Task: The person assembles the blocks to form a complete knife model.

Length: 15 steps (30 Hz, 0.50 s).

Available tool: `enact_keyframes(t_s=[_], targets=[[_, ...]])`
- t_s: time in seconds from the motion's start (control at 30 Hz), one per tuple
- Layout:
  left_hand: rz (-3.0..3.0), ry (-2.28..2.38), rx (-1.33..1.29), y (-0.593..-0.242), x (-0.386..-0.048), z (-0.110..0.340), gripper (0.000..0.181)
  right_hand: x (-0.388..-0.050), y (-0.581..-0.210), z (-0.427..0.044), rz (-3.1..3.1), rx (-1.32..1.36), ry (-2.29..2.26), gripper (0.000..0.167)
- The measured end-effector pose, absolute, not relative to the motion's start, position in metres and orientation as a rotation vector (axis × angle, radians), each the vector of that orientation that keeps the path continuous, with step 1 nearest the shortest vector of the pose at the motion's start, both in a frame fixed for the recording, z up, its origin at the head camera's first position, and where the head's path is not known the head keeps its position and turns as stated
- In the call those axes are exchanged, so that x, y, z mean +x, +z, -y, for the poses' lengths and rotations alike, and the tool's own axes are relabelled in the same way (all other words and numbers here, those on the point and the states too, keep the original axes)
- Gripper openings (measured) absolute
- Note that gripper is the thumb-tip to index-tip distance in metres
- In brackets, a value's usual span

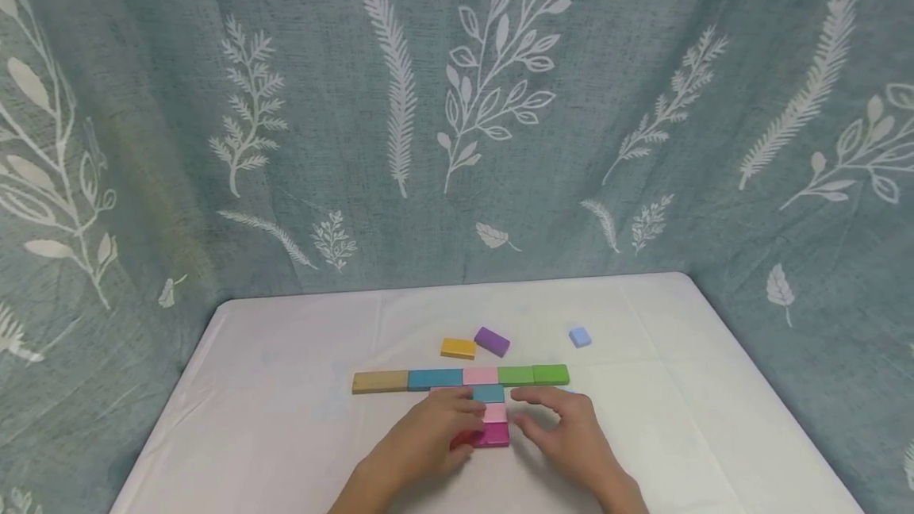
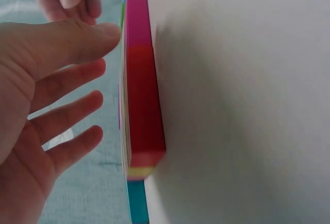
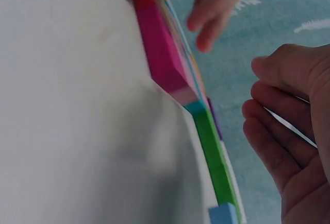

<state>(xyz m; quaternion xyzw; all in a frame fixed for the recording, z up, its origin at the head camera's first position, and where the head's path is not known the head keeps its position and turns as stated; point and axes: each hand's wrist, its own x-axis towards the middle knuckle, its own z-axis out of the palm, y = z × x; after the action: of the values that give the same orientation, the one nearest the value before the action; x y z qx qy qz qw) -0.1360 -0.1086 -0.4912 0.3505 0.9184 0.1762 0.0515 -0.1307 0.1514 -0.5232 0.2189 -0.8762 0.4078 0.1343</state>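
This was a curtained space, room type unclear. Leafy cloth (image 1: 321, 117) hung behind and beside the table (image 1: 271, 347).

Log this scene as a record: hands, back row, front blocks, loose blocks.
Left hand: over the front blocks, contact unclear
Right hand: empty, right of the front blocks
Back row, left to right: tan block, blue block, pink block, two green blocks
Front right column, far to near: teal block, second pink block, magenta block
Left of magenta: red block
Loose, beyond row: yellow block, purple block, light-blue block
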Motion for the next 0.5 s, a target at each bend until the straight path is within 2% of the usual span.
enact_keyframes(t_s=[0.5], targets=[[-2.745,0.51,1.075,-0.494,-0.142,0.096,0.026,-0.155,-0.505,-0.182,2.543,0.482,1.116,0.027]])
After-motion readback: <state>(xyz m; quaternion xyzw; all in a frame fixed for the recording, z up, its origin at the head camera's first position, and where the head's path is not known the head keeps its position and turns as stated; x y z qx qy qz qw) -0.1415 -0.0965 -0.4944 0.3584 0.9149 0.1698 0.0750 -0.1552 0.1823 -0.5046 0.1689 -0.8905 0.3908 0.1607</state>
